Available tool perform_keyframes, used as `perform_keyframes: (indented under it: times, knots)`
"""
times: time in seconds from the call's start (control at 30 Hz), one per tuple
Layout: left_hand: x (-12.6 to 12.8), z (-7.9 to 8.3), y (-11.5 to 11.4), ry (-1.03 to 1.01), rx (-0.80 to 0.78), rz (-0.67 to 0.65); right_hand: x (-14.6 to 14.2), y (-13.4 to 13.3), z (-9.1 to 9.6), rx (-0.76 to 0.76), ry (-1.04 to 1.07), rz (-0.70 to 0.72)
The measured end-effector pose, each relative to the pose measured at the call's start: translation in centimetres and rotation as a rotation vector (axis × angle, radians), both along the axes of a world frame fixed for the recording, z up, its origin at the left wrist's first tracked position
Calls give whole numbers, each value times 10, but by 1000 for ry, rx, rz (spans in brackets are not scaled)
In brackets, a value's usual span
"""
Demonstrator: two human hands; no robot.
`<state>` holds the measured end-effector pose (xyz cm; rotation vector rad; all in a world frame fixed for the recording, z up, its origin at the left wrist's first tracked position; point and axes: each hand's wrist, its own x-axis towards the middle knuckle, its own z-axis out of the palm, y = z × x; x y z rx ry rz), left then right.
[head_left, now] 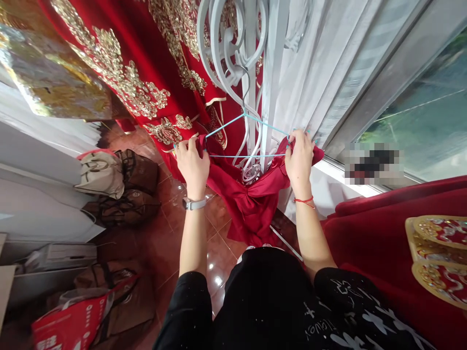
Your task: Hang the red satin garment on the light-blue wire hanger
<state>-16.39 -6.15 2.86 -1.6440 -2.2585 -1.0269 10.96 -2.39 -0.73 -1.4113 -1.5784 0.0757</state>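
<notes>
Above red floor tiles [217,214], facing a white rack [273,73], holding a garment [255,204] spread across a blue hanger [237,156]. Pinching cloth at the hanger's corners with left grip [192,163] and right grip [299,156] both closed, probably to stop slipping; seemingly hooked on the rack to take the weight.
</notes>
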Motion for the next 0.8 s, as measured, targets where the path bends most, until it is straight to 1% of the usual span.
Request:
perform_keyframes:
  times: [0.1, 0.17, 0.23, 0.33, 0.43, 0.57, 0.7, 0.8]
  knots:
    - [-10, 7, -7, 14, -66, -16, 12, -7, 9, -23, -61, 44]
    - [-12, 11, -11, 42, -99, -11, 15, -10, 13, -48, -97, 37]
    - [-9, 13, -13, 64, -114, 5, 13, -12, 14, -68, -119, 6]
    - [-1, 13, -12, 64, -112, 63, 9, -13, 14, -72, -122, -33]
    - [3, 10, -8, 59, -122, 95, 10, -12, 12, -73, -106, -29]
    - [0, 6, -5, 57, -98, 42, 15, -11, 13, -94, -63, 3]
    - [-6, 2, -4, 49, -35, -40, 17, -11, 16, -45, -27, 17]
    - [-6, 0, -4, 42, -18, -68, 18, -11, 17, -47, -50, 23]
